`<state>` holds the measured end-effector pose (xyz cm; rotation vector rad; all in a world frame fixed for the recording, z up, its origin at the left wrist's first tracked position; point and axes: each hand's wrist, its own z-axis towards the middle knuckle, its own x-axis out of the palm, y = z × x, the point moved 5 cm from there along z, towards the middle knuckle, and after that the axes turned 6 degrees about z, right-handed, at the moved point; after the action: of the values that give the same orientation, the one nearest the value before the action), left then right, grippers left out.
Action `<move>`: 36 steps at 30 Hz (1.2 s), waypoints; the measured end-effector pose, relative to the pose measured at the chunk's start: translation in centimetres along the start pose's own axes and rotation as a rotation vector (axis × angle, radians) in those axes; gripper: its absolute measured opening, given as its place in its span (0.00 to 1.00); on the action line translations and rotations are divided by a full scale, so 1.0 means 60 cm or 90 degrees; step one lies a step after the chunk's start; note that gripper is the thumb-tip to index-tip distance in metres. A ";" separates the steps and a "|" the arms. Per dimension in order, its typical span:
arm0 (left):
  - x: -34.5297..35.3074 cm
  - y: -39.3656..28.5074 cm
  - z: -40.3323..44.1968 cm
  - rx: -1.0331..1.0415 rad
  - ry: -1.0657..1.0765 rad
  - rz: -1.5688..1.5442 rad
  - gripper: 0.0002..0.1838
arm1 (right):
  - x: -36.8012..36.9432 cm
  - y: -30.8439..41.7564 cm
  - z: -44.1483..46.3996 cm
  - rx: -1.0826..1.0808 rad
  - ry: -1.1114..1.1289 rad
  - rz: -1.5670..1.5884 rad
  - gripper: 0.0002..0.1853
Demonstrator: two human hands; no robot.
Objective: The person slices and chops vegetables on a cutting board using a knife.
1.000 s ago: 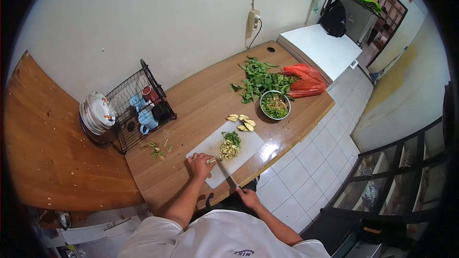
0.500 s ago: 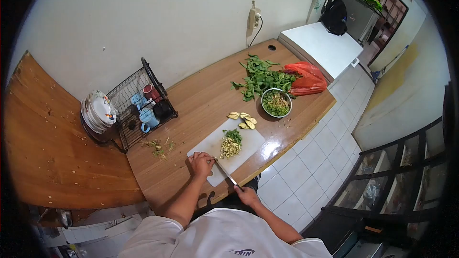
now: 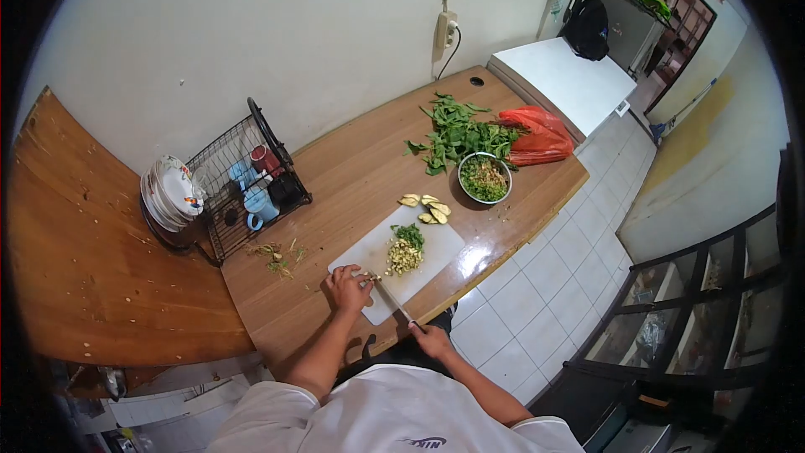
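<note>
On the near left part of the white cutting board (image 3: 436, 253), my left hand (image 3: 348, 288) holds a small pale vegetable piece (image 3: 366, 278) with its fingers. My right hand (image 3: 431, 341) is closed around the handle of a knife (image 3: 393, 302), whose blade tip reaches that piece. Diced pale vegetable (image 3: 404, 257) is heaped on the board beside chopped greens (image 3: 410, 236). Several cut eggplant pieces (image 3: 434, 211) lie at the board's far edge. A metal bowl (image 3: 485, 179) of chopped vegetables stands beyond it.
Leafy greens (image 3: 457, 134) and a red plastic bag (image 3: 541, 136) lie at the table's far end. A black dish rack (image 3: 251, 189) with cups and plates (image 3: 172, 193) stands at the left. Trimmings (image 3: 277, 259) lie near it. A white surface (image 3: 566, 84) adjoins the table.
My left fingers have shifted slightly around the piece, and the knife has moved a little beside it. The view has shifted slightly.
</note>
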<state>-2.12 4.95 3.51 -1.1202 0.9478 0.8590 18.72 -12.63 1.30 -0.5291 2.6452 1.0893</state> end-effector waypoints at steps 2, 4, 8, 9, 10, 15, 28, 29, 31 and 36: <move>0.000 -0.001 0.001 -0.002 0.004 0.006 0.08 | 0.002 -0.004 -0.003 0.014 0.012 -0.002 0.38; 0.001 -0.002 0.002 -0.003 0.006 0.014 0.09 | 0.003 0.000 -0.005 -0.009 -0.007 -0.005 0.38; -0.001 -0.003 0.004 -0.004 0.020 0.009 0.07 | -0.001 0.018 0.000 0.026 0.010 -0.035 0.39; 0.001 -0.002 0.004 -0.010 0.027 0.005 0.07 | -0.004 0.025 0.001 0.008 -0.011 -0.039 0.39; 0.002 -0.002 0.003 -0.010 0.026 0.006 0.07 | -0.007 0.033 0.002 -0.011 -0.033 -0.044 0.39; -0.006 -0.005 0.006 -0.026 0.028 -0.037 0.05 | 0.001 0.038 0.024 -0.008 -0.064 -0.021 0.38; 0.003 -0.006 0.012 -0.018 0.007 -0.033 0.06 | 0.004 0.018 -0.005 -0.013 -0.005 0.003 0.37; 0.000 -0.007 0.013 -0.015 0.007 -0.026 0.05 | 0.007 0.017 -0.002 -0.013 -0.004 0.003 0.37; 0.002 -0.006 0.014 -0.012 0.005 -0.018 0.05 | 0.007 0.017 0.004 -0.034 -0.037 -0.018 0.37; 0.002 -0.007 0.012 -0.021 0.003 -0.035 0.05 | 0.002 0.023 0.020 -0.013 -0.062 -0.037 0.38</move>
<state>-1.58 5.57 3.62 -1.1724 0.9061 0.8304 18.12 -10.89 1.29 -0.5378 2.5217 1.0974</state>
